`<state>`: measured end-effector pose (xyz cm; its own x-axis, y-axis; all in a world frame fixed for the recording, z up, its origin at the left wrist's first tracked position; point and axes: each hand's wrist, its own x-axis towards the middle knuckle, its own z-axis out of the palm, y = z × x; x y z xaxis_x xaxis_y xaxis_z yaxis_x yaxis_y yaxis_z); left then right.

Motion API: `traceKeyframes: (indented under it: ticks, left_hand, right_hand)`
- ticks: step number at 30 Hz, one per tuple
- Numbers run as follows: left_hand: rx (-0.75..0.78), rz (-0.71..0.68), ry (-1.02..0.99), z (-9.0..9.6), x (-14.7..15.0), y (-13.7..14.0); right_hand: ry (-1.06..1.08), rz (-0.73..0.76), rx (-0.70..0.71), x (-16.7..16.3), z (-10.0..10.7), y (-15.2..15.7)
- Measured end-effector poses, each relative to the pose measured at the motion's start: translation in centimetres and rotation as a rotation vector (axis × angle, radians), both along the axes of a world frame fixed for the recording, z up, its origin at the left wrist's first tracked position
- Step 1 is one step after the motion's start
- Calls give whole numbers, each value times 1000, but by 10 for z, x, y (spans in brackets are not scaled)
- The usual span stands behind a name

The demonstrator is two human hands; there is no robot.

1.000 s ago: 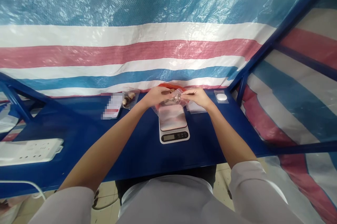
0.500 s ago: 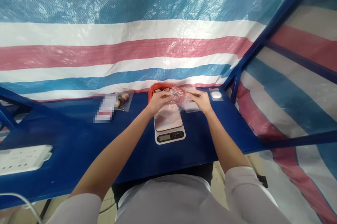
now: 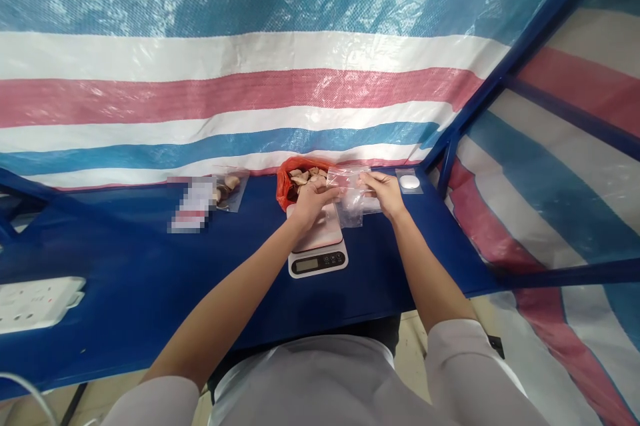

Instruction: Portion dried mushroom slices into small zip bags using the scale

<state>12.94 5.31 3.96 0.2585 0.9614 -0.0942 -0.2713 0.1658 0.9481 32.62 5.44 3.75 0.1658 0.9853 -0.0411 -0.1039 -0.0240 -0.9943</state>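
A clear plastic bag (image 3: 351, 203) is stretched between my two hands. My left hand (image 3: 311, 205) pinches its left side, above the white kitchen scale (image 3: 316, 263). My right hand (image 3: 384, 191) grips its upper right side with bent fingers. Nothing shows inside this bag. Just behind the scale stands a red plastic bag (image 3: 284, 187), its mouth spread, holding several pale brown dried slices (image 3: 304, 177) that I cannot name for sure. My left hand covers part of the scale's plate. The scale's display looks blank.
To the left lies a clear bag of brown pieces (image 3: 231, 194) beside a blurred label (image 3: 193, 203). At right is a small bag with a white disc (image 3: 410, 182). A white power strip (image 3: 40, 303) lies front left on the blue table (image 3: 150, 279). Blue frame bars (image 3: 467, 113) edge the right.
The clear bag is now spread flatter between my hands. My left hand has moved slightly right and down, showing more of the slices in the red bag.
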Motion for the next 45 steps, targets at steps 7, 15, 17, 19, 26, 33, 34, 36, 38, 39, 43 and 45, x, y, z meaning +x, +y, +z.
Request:
traceKeyframes:
  ticks: [7, 15, 17, 19, 26, 33, 34, 36, 38, 39, 43, 45]
  left_hand:
    - [118, -65, 288, -6, 1, -1]
    - [707, 50, 748, 5, 7, -9]
    - [904, 13, 851, 7, 15, -13]
    - [1056, -54, 956, 8, 26, -16]
    - [1206, -304, 1340, 1, 61, -16]
    - [1198, -320, 1406, -23, 65, -13]
    - [1199, -319, 1408, -26, 65, -13]
    - [1195, -328, 1406, -30, 66, -12]
    - [1184, -342, 1403, -32, 66, -11]
    - [1178, -346, 1403, -32, 66, -11]
    - [1169, -339, 1386, -34, 66, -10]
    - [1162, -335, 1366, -35, 66, -10]
  right_hand:
    - [-2, 17, -48, 19, -3, 8]
    - [-19, -61, -57, 52, -12, 19]
    - [-19, -91, -63, 60, -14, 26]
    - [-29, -118, -71, 64, -17, 34]
    - [-107, -91, -88, 59, -21, 59]
    - [-340, -36, -17, 52, -33, 71]
    - [-389, -28, -1, 52, -34, 71]
    - [-542, -10, 48, 54, -31, 67]
    - [-788, 1, 117, 54, -23, 60]
    - [-947, -18, 146, 53, -17, 55]
    - [-1345, -145, 130, 45, 6, 32]
    - [-1421, -187, 133, 41, 12, 24]
